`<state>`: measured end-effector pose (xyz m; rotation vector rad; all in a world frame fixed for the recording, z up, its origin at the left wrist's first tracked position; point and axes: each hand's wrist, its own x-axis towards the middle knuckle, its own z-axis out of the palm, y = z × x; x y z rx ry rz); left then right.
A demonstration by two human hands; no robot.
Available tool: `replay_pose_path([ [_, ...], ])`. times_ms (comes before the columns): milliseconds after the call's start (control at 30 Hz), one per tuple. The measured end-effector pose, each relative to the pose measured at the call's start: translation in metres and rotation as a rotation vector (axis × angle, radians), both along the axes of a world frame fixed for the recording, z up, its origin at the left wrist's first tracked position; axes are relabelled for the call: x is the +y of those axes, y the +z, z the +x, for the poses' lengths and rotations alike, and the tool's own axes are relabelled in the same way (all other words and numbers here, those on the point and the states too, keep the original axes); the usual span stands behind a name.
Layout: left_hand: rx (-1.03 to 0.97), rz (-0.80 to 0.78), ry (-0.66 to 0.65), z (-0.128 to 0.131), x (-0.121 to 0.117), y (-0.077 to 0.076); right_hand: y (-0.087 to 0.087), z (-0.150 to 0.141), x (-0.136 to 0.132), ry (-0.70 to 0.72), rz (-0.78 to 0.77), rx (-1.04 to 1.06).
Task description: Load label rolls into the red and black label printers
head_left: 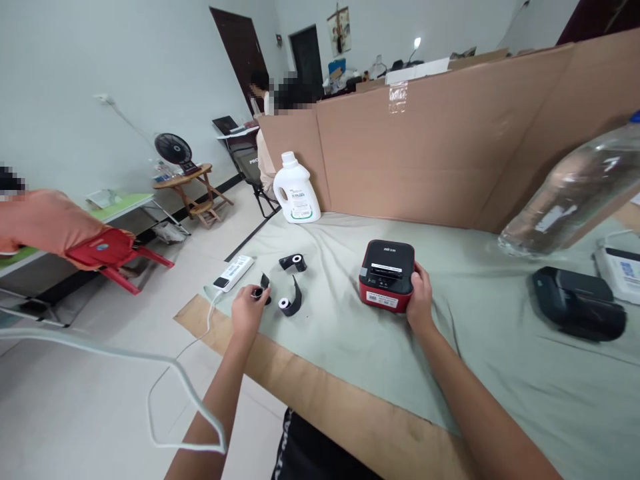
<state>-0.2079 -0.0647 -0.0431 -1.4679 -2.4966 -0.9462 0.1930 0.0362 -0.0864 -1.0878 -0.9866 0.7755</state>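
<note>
Right up against us at lower left, a curved white rail [185, 380] sweeps across the frame and cuts in front of the left forearm. Past it we've got a pale green cloth [340, 353] over a bare wooden edge [300, 383], and a tall cardboard wall [425, 153] blocking much of the view across the upper right. A white jug [297, 190] stands upright before it, above centre; out to the right, a big clear bottle [565, 187] leans at a tilt, with a black device [575, 303] and a white one [623, 273] below it. Upper left, we spot a fan [173, 148] on a wooden stand and a person in orange [45, 223] on a red seat [103, 250]. Now the hands! Left of centre, the left hand [246, 313] has its fingertips together, pinching a small black roll [257, 293]; just beside it lie an upper roll [299, 263] and a lower roll [289, 307], tails unwound, with a white power strip [235, 272] close by. Right of centre sits the red-and-black box [387, 277], and the right hand [421, 300] rests along its right side; how firmly it's closed, we can't tell.
</note>
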Motion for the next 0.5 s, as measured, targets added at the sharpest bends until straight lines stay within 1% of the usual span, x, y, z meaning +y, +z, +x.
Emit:
replay_pose_path([
  [67,0.051,0.141,0.043,0.017,-0.001,0.011,0.001,0.001,0.0,-0.015,-0.007,-0.011],
  [100,0.065,0.235,0.054,0.031,0.002,0.018,0.001,0.002,-0.001,-0.02,-0.01,-0.018],
  [133,0.029,0.318,0.034,0.047,0.007,0.026,0.001,0.004,-0.003,-0.018,-0.011,-0.017],
  [167,-0.061,0.359,-0.045,0.067,0.014,0.032,0.001,0.006,-0.005,-0.004,-0.008,-0.005],
  [200,-0.175,0.346,-0.176,0.088,0.024,0.035,0.001,0.009,-0.009,0.029,-0.004,0.01],
  [233,-0.3,0.279,-0.329,0.111,0.035,0.036,0.0,0.012,-0.013,0.078,-0.003,0.02],
  [267,-0.436,0.203,-0.456,0.133,0.047,0.034,0.0,0.015,-0.018,0.139,-0.005,0.013],
  [333,-0.675,0.02,-0.654,0.172,0.069,0.024,0.0,0.021,-0.027,0.253,-0.022,-0.076],
  [367,-0.762,-0.056,-0.723,0.187,0.077,0.017,0.001,0.023,-0.031,0.284,-0.03,-0.149],
  [433,-0.875,-0.125,-0.8,0.206,0.088,0.006,0.004,0.023,-0.036,0.29,-0.037,-0.296],
  [500,-0.935,-0.086,-0.824,0.208,0.093,0.003,0.009,0.016,-0.034,0.262,-0.032,-0.404],
])
